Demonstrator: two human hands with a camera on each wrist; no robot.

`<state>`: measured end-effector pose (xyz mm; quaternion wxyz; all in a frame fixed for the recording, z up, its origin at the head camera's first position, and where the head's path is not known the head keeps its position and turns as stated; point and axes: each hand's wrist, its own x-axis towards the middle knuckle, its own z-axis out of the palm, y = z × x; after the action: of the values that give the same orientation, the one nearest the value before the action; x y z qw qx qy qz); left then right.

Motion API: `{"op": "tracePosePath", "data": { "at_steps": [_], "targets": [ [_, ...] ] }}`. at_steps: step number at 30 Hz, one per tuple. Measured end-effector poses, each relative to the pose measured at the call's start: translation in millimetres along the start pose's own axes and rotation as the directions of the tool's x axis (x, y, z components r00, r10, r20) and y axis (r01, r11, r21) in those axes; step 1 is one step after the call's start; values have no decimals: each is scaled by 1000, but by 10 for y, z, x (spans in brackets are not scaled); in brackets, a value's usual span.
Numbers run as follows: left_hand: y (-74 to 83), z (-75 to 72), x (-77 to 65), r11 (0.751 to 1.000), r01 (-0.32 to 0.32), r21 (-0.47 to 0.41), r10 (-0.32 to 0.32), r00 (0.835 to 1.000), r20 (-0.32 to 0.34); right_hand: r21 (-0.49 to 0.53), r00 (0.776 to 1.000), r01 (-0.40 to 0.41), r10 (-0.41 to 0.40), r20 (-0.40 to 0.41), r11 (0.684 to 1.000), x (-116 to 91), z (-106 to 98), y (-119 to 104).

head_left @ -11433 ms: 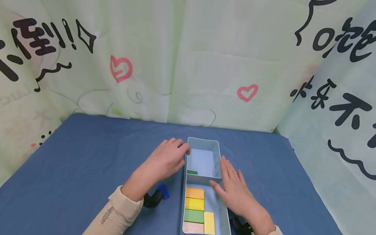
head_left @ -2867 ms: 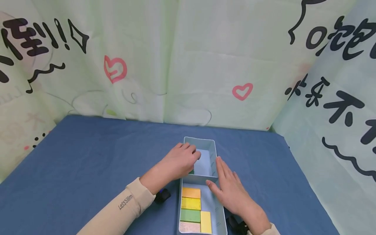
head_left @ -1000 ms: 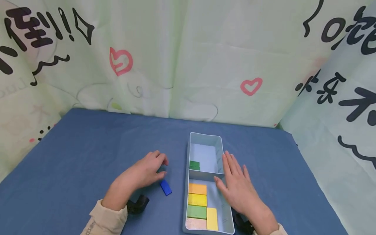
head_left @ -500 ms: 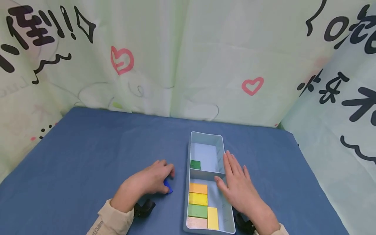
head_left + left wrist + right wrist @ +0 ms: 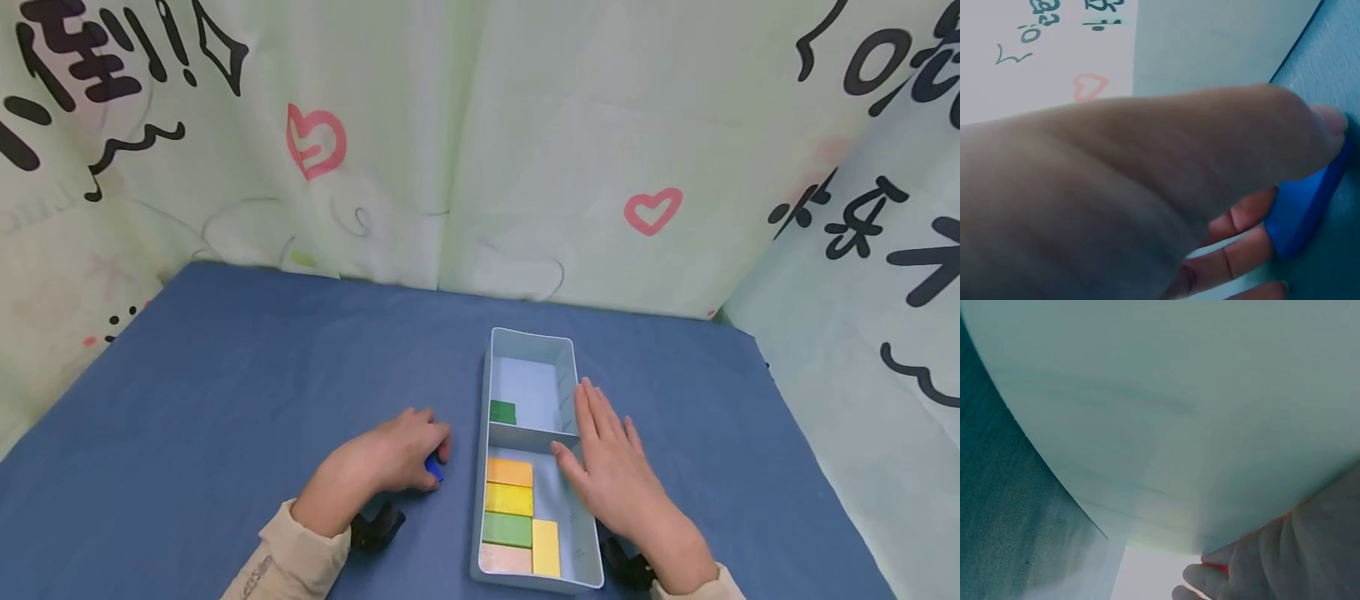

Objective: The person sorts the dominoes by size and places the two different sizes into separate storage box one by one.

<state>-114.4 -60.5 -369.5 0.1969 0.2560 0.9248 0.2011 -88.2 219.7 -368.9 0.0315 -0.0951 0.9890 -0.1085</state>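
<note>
My left hand (image 5: 401,454) is on the blue cloth left of the box, pinching a small flat blue block (image 5: 433,468) between thumb and fingers. In the left wrist view the thumb lies over one end of this blue block (image 5: 1297,212), fingertips at its other side. A long light-blue box (image 5: 480,500) with two compartments stands upright. My right hand (image 5: 618,475) lies along its right wall, fingers straight, thumb reaching over the rim. Dark green pieces (image 5: 502,412) lie in the far compartment's near-left corner.
The near compartment holds an orange block (image 5: 510,472), a yellow block (image 5: 509,500), a green block (image 5: 507,529), a pink block (image 5: 506,558) and an upright-set pale yellow block (image 5: 546,548). A divider (image 5: 532,437) separates the compartments. Printed curtains (image 5: 525,167) stand behind the table.
My left hand has gone from the far compartment to the blue block on the cloth and taken hold of it. More dark green shows in that compartment. The right hand stays at the wall.
</note>
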Motion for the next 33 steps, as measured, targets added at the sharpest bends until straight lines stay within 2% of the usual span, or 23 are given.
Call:
{"op": "tracePosePath", "data": {
  "at_steps": [9,23,33],
  "targets": [
    [30,9,-17,999,46,13,-46,998,31,4,1000,-3,2,14,1000,4,1,-17],
    [25,-19,-22,998,-65,26,65,998,7,11,1000,-11,11,19,1000,12,-22,-30],
    [39,-55,-5,997,-78,-4,78,997,16,2,1000,-8,8,8,1000,16,-38,-26]
  ]
}}
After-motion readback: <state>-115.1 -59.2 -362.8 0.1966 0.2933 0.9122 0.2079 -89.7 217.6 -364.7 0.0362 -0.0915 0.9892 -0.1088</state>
